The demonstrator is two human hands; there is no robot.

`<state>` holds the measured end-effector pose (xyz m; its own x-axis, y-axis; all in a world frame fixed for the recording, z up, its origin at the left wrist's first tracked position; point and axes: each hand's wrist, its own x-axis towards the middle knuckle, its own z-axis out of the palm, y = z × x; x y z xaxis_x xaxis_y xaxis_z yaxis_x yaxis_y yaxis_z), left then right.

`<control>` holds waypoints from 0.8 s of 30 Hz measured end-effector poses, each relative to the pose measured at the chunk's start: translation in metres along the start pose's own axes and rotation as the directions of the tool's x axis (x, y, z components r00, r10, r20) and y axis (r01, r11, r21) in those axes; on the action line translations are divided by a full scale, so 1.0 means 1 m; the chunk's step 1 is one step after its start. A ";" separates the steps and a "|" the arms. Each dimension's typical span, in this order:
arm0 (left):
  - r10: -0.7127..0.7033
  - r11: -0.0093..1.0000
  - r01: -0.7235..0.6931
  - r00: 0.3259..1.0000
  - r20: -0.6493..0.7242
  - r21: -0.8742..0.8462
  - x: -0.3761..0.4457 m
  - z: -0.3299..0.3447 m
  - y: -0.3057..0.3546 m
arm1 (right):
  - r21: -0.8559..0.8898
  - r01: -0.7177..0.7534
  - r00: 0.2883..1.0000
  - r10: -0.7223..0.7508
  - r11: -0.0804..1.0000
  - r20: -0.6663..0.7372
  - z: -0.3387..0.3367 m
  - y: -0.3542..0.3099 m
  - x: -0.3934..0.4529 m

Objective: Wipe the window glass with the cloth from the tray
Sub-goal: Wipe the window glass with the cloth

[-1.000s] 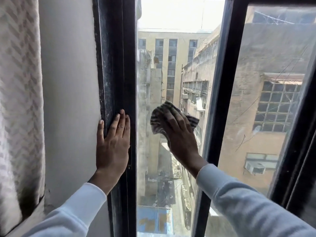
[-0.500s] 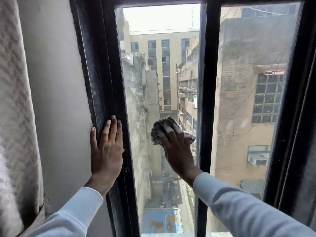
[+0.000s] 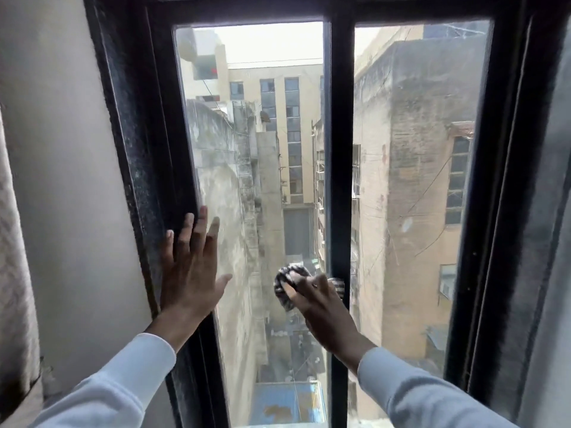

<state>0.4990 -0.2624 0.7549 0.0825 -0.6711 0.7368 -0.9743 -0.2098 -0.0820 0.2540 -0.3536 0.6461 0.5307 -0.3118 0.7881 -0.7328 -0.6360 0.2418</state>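
The left pane of window glass [image 3: 259, 143] fills the middle of the view, streaked and hazy. My right hand [image 3: 321, 307] presses a crumpled black-and-white striped cloth [image 3: 282, 284] against the lower part of this pane, close to the black middle bar [image 3: 341, 168]. My left hand [image 3: 191, 273] lies flat with fingers spread, partly on the black left window frame [image 3: 154, 168] and partly over the glass edge. Most of the cloth is hidden under my fingers. No tray is in view.
A second glass pane [image 3: 414, 180] sits right of the middle bar, bounded by a thick black frame [image 3: 500, 193]. A pale wall [image 3: 68, 180] and a patterned curtain [image 3: 12, 273] stand at the left. Buildings show outside.
My right hand has slid the cloth downward on the left pane. My left hand has shifted right from the frame toward the glass. The view has tilted upward.
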 end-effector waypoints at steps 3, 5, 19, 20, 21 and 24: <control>0.207 0.974 -0.207 0.978 -0.014 -0.089 0.010 0.000 0.051 | 0.065 -0.190 0.981 0.192 0.980 -0.030 -0.025 0.031 -0.034; 0.330 0.936 -0.331 0.944 -0.028 -0.120 0.020 0.001 0.091 | 0.123 -0.304 0.931 0.322 0.945 -0.174 -0.047 0.068 -0.036; 0.377 0.926 -0.377 0.926 -0.013 -0.014 0.055 0.021 0.203 | -0.098 -0.281 0.956 0.270 0.955 -0.115 -0.043 0.201 -0.003; 0.372 0.928 -0.372 0.928 -0.004 -0.009 0.056 0.024 0.204 | -0.021 -0.465 0.869 0.451 0.885 -0.204 -0.042 0.199 -0.008; 0.367 0.930 -0.366 0.930 0.014 -0.014 0.057 0.025 0.204 | 0.058 -0.630 0.733 0.618 0.774 -0.285 -0.035 0.187 -0.017; 0.364 0.931 -0.364 0.931 0.035 -0.019 0.060 0.028 0.207 | 0.116 -0.745 0.587 0.728 0.657 -0.355 -0.006 0.139 -0.047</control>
<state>0.3084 -0.3661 0.7633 -0.2711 -0.7255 0.6326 -0.9413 0.0626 -0.3317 0.1242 -0.4233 0.6459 -0.3733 -0.3954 0.8392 -0.8271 -0.2678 -0.4941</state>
